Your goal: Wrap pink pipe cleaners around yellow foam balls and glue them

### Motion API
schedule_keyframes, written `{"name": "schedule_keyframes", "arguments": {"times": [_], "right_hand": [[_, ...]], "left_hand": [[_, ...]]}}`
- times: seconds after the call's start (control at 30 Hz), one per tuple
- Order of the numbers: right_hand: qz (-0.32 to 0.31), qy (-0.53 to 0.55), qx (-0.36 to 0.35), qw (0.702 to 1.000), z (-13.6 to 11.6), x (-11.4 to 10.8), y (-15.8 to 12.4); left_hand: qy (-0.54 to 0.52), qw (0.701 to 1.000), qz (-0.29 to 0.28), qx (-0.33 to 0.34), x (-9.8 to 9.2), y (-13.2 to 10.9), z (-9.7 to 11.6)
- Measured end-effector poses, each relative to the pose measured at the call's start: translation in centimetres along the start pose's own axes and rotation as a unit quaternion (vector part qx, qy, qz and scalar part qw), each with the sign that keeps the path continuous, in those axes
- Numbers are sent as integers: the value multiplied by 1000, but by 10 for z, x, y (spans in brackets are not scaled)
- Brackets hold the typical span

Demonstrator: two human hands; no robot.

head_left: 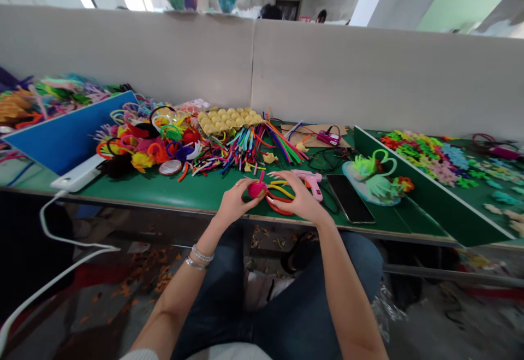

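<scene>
My left hand [236, 201] is closed around a small magenta ball [256, 189] with a short pink stem standing up from it. To its right, my right hand [301, 200] is curved with thumb and fingers apart, its fingertips close to the ball. Yellow and red pipe cleaners [281, 189] lie bent on the green table beneath that hand. I see nothing gripped in the right hand. A pink glue gun [314, 184] rests just beyond my right wrist.
A black phone [350, 199] and a tray of green fluffy flowers [370, 182] lie at right. Behind stand a yellow egg carton [229, 119], loose pipe cleaners [241, 149] and a colourful craft pile [151, 141]. Blue [77, 130] and green [426, 190] boards flank the workspace; a white power strip [77, 175] sits left.
</scene>
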State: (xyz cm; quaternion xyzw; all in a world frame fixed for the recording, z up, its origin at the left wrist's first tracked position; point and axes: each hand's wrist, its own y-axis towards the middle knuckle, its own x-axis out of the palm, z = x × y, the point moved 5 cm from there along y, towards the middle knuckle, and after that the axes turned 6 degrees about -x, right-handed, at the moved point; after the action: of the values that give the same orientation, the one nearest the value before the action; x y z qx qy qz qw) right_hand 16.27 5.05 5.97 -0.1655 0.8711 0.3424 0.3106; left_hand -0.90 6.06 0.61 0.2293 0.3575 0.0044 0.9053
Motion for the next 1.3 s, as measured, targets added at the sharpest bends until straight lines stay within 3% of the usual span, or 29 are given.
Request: {"name": "schedule_keyframes", "arguments": {"times": [0.17,0.5,0.67,1.3], "right_hand": [[-7,-9,-4,1000,2,7,2],[-7,-44,-11,999,4,15,7],[-20,-84,-18,996,7,17,6],[-27,-148,-37,988,10,20,8]], "left_hand": [[50,998,-28,17,6,-2,2],[109,994,-31,1,10,-1,-4],[148,988,-29,32,12,-2,-1],[170,984,-22,53,15,-3,-2]]}}
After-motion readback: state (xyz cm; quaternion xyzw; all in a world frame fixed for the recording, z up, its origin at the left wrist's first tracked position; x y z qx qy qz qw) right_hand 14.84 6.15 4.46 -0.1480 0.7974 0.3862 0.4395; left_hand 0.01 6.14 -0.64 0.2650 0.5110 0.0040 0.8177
